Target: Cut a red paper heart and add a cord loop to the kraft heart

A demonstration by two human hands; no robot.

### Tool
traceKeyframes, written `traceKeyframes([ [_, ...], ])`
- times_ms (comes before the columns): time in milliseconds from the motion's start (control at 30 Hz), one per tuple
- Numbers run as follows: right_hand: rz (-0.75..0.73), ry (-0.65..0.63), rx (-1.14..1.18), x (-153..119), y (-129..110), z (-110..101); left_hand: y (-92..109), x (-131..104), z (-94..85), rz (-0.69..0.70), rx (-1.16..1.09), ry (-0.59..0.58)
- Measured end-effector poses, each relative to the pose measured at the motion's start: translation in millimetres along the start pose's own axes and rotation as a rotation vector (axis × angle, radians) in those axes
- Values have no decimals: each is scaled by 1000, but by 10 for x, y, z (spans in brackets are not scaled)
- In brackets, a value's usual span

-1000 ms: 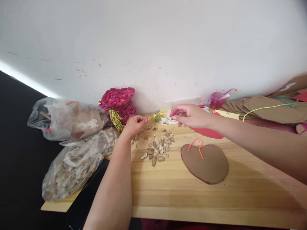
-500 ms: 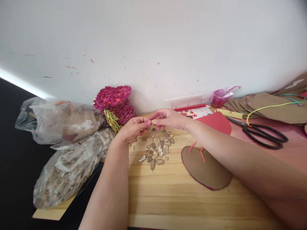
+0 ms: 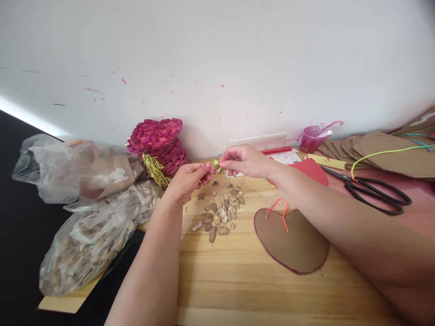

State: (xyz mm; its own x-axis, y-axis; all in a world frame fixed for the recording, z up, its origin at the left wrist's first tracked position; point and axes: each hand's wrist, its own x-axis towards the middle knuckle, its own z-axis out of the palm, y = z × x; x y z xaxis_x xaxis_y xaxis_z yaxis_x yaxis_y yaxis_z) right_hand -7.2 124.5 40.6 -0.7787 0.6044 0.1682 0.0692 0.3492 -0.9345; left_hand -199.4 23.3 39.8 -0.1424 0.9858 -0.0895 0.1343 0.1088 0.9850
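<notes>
Over the back of the wooden table (image 3: 217,276) my two hands meet, fingertip to fingertip with a small gap. My right hand (image 3: 244,160) is closed in a pinch on a thin yellow cord (image 3: 219,170). My left hand (image 3: 190,179) is pinched too, thumb against forefinger; whatever it holds is too small to make out. Just below them lie several loose peanuts and shells (image 3: 222,217). Under my right forearm rests a brown heart-shaped cardboard piece (image 3: 288,244) with a purple edge and an orange cord loop (image 3: 282,202) at its top.
Stacked pink peanut-covered pieces (image 3: 158,142) with yellow cords stand left of my hands. Plastic bags (image 3: 91,244) lie further left. On the right are black-handled scissors (image 3: 377,192), red paper (image 3: 309,171), a pink-stained cup (image 3: 312,138) and stacked cardboard shapes (image 3: 377,151).
My hands have moved slightly apart, the right one up and a little back. More of the orange loop on the cardboard now shows. The whole view has shifted a little.
</notes>
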Motion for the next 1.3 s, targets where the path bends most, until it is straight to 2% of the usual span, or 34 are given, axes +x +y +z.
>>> traceKeyframes([
  [367,-45,-9,-16,-25,-98,-34,28,-10,69,38,-44,73],
  [600,-39,-17,-27,-23,-79,-41,50,-29,70,45,-103,52],
  [767,-64,-48,-75,-47,-102,-29,28,-30,66,-9,-65,4],
  [967,-90,-49,-85,-55,-140,-25,44,-54,70,-78,-144,-164],
  [1300,-73,75,21,-7,-97,-38,54,-45,107,86,-253,-58],
])
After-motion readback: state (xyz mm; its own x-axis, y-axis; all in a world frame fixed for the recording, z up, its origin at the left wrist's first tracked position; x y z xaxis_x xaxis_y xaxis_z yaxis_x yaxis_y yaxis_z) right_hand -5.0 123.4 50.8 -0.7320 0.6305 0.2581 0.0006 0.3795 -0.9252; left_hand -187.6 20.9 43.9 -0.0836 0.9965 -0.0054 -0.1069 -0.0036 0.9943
